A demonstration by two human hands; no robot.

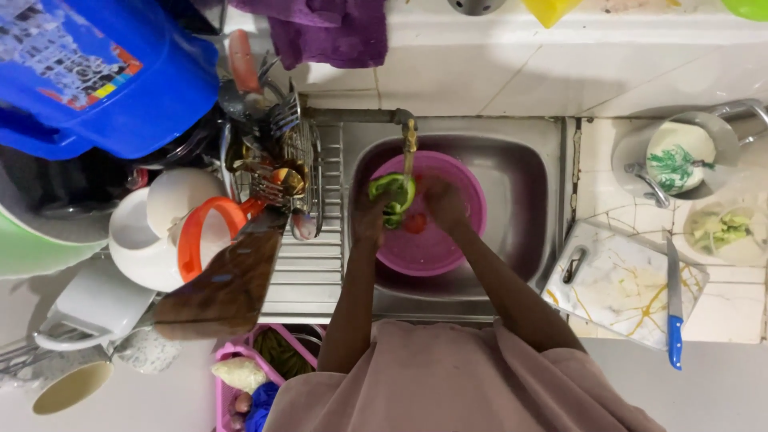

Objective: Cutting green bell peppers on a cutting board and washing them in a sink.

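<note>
- Head view: the left hand [370, 218] grasps a green pepper [394, 196], fingers wrapped round its left side, under the tap [409, 136] over the steel sink [528, 184].
- The right hand [445, 204] is just beside the pepper on its right; whether its fingers grip it or only touch it I cannot tell.
- Below both hands a pink bowl [464, 180] sits in the sink, with something red [415, 223] inside it.
- Left of the sink, a wire rack [300, 152] holds cutlery, and beside it are white bowls [152, 228], an orange handle [210, 222], a wooden board [232, 280] and a blue tub [104, 72].
- Right of the sink, a marbled cutting board [620, 284] lies on the counter with a blue-handled knife [674, 308] across its right edge.
- Behind it stand a metal pot [680, 156] and a small dish of green scraps [724, 230].
</note>
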